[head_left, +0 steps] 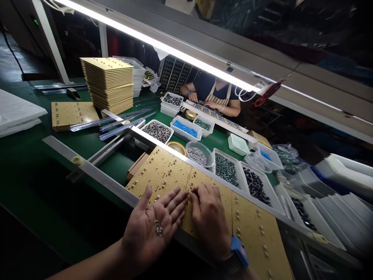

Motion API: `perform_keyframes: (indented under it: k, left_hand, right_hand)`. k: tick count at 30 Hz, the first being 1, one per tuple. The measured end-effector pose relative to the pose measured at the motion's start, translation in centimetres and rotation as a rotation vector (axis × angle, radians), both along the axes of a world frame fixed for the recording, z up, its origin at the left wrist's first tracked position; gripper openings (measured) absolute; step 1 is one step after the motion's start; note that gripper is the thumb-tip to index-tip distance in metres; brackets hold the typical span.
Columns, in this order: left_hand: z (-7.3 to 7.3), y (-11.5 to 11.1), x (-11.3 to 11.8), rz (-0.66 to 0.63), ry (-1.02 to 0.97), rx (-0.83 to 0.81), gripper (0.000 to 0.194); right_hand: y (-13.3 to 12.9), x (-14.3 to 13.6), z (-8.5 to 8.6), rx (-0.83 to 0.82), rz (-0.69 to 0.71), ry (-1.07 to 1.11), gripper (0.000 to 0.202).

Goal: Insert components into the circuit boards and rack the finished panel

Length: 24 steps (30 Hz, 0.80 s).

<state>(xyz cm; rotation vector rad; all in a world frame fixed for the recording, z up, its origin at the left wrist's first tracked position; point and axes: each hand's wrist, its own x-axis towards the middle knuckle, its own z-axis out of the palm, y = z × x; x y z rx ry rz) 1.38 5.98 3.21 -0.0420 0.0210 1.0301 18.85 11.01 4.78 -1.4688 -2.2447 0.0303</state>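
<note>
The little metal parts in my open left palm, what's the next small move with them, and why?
Probably pick one part from the left hand with the right hand. The small metal parts lie loose in the open palm, the right fingertips rest on the yellow board, and the board shows only scattered parts seated.

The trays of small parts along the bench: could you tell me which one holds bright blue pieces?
The white tray beyond the round clear bowl, in the farther row. Its pieces are bright blue; its neighbours hold dark or silvery ones.
</note>
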Motion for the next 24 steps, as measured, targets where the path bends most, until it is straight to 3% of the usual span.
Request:
perform_keyframes:
  k: [7,11,14,20,24]
  left_hand:
    - [-0.1,0.0,0.1,0.015,-0.014,-0.024,0.083]
    - [-0.1,-0.1,0.1,0.049,-0.047,-0.034,0.080]
    - [0.1,-0.1,0.2,0.047,-0.044,-0.077,0.081]
    - [0.0,-0.1,0.2,0.042,-0.028,-0.061,0.081]
    - [0.0,-0.1,0.1,0.027,-0.017,-0.041,0.081]
  right_hand:
    - [-2.0,-0.7,1.7,0.122,0.118,0.078,0.012]
    - [-4.5,-2.9,2.8,-0.020,0.336,0.301,0.015]
    - [-5.3,-4.2,2.8,-0.088,0.416,0.322,0.016]
    - [-5.3,-4.6,1.5,-0.100,0.370,0.298,0.016]
    - [-5.6,-4.6,1.6,-0.137,0.289,0.287,0.015]
